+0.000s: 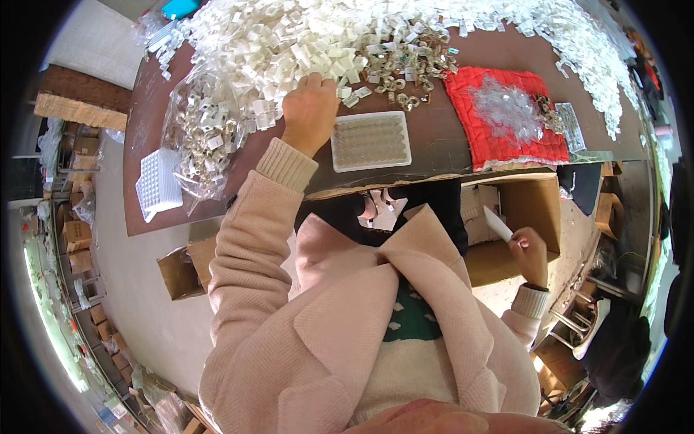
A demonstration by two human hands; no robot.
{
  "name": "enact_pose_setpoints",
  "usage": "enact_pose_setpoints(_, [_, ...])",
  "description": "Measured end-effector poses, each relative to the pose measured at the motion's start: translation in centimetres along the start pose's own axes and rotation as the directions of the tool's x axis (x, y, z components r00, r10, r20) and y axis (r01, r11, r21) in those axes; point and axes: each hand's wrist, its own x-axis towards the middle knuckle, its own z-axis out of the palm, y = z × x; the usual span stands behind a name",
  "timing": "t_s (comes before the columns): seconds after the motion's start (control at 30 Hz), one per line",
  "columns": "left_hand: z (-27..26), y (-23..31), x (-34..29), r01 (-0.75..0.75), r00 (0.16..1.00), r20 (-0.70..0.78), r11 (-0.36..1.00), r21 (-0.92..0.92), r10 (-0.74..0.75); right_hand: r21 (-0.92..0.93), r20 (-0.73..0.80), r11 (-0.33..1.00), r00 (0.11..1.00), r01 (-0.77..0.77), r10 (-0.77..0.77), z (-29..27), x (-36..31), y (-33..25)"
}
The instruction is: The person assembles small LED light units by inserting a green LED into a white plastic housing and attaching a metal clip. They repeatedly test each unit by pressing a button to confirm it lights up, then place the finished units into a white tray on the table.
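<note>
My left hand (311, 108) rests at the near edge of a big heap of small white plastic pieces (289, 54). Its fingers curl down, and whatever they may hold is hidden. Just right of it lies a white rectangular tray (371, 168) with rows of small round shapes inside. Low on the right, my right hand (530, 254) is closed on a thin white flat piece (497, 224), held tilted over an open cardboard box (546, 210) below the table edge.
Metallic ring-like parts (405, 83) lie beside the heap. On the red quilted cloth (481, 148) sit clear plastic bits. A clear bag (191, 137) of small parts and white dimpled trays (159, 184) occupy the table's left. Another carton (181, 275) stands on the floor.
</note>
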Motion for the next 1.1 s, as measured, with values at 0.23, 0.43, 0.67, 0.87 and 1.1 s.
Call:
enact_pose_setpoints(0.23, [-0.6,-1.1,-0.6,0.032,0.994,-0.093,0.958,-0.284,-0.061,0.04,-0.16,0.945,0.935,0.325,-0.315,3.0,2.8,-6.1])
enact_pose_setpoints(0.43, [-5.8,1.5,-5.1,-0.036,0.991,-0.124,0.765,-0.643,-0.057,0.351,-0.36,0.66,0.747,0.664,-0.559,8.0,7.6,-22.1])
enact_pose_setpoints(0.67, [-8.0,5.4,-9.9,0.136,0.865,0.13,-0.022,-0.99,-0.485,0.208,-0.466,0.438,0.483,0.874,-0.741,11.1,8.5,-27.8])
enact_pose_setpoints(0.87, [-5.4,6.8,-10.9,0.166,0.826,0.429,-0.57,-0.805,-0.365,0.08,-0.37,0.466,0.461,0.881,-0.807,11.3,8.6,-26.3])
enact_pose_setpoints(1.1, [-3.6,6.4,-11.9,0.233,0.801,0.484,-0.561,-0.794,-0.352,-0.014,-0.142,0.813,0.803,0.583,-0.578,6.8,18.8,-21.6])
